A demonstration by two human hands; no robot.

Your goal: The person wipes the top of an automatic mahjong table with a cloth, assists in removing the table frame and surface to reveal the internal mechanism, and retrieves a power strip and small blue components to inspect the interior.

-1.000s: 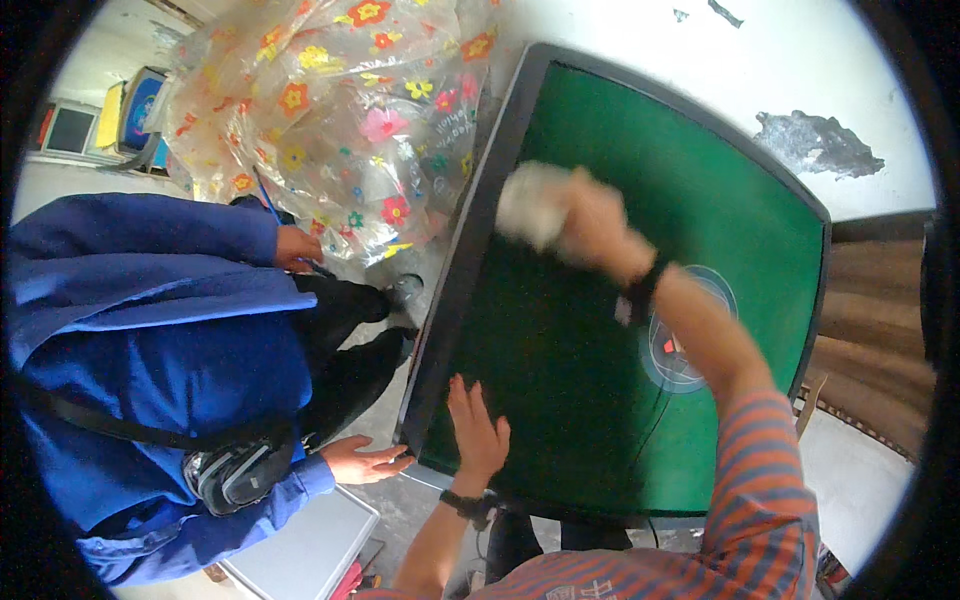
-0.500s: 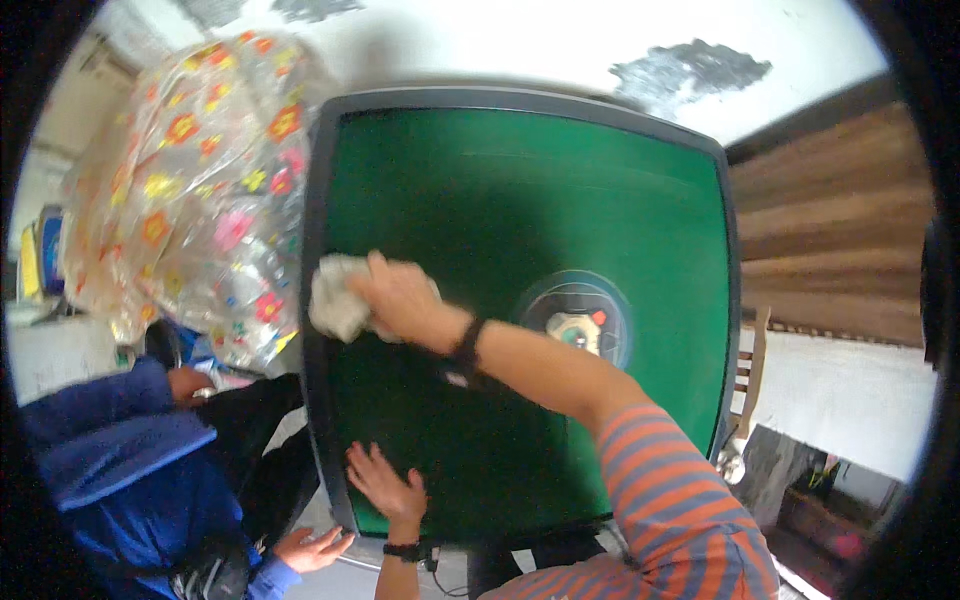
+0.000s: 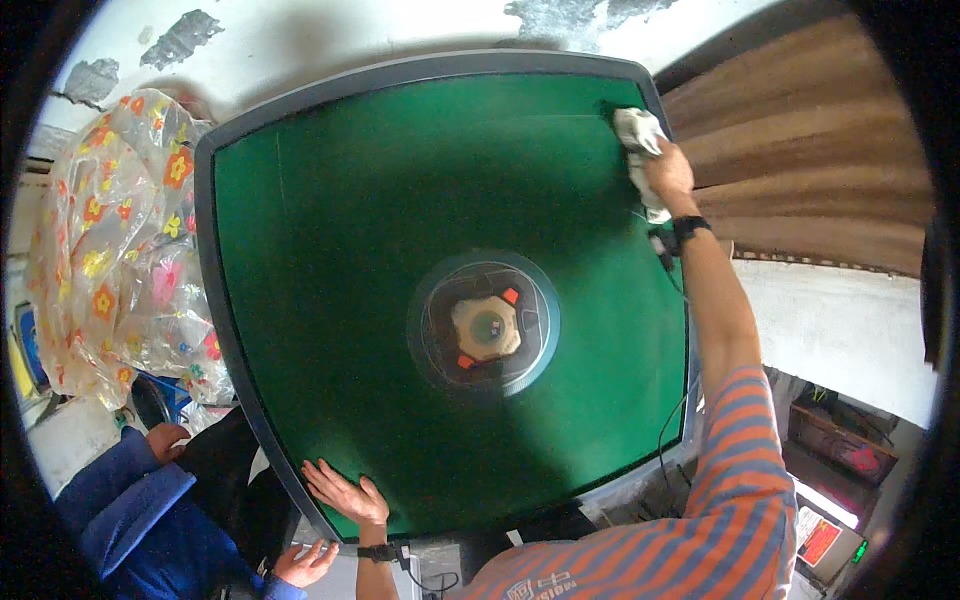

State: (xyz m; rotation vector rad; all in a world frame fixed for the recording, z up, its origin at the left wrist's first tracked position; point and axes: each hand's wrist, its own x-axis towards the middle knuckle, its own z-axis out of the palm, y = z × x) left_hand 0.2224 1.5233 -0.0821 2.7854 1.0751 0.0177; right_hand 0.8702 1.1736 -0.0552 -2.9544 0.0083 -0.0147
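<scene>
A square table with a green felt top (image 3: 330, 230) and a dark raised rim lies under my hands; it looks like a mahjong table. In its middle is a round console (image 3: 488, 327) with orange buttons under a clear dome. My right hand (image 3: 670, 178) reaches to the far right corner, closed on a crumpled whitish cloth (image 3: 640, 140) that lies against the felt beside the rim. My left hand (image 3: 345, 494) rests flat near the close left corner, fingers stretched out. A dark band with a cable sits on each wrist.
At the lower left sits another person in a blue jacket (image 3: 140, 520), one hand (image 3: 305, 565) close to the table's corner. Flower-printed clear plastic (image 3: 110, 250) covers something on the left. A brown curtain (image 3: 810, 160) hangs at the right; a peeling white wall (image 3: 400, 30) stands behind.
My right hand has swept the cloth from the table's left side across to the far right corner. My left hand stays near the close left corner. The whole view has shifted and turned.
</scene>
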